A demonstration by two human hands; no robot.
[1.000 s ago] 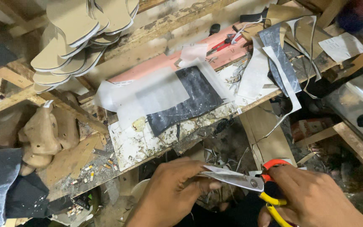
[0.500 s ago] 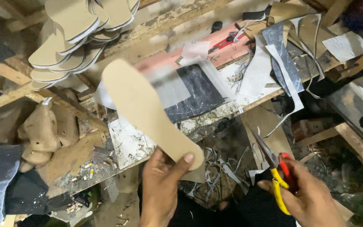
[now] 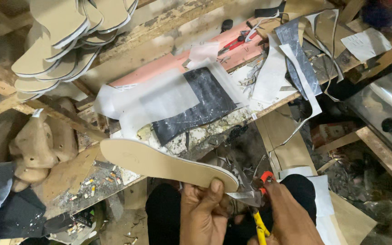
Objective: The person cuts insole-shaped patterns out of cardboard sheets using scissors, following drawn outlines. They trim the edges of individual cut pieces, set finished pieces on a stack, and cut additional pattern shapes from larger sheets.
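Crowding the insole (image 3: 159,162): scraps (image 3: 291,68), bench (image 3: 196,136).

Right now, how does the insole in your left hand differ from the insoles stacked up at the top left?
The held insole is single, pinched at one end by the left hand, lying nearly flat with its tan face up. The stacked insoles are many, overlapped in a pile on the wooden rack, and no hand touches them. The scissors in the right hand meet the held insole's edge. Both are tan, foot-shaped, with a pale edge.

Flat tan insole (image 3: 159,162), scissors (image 3: 250,199) at heel
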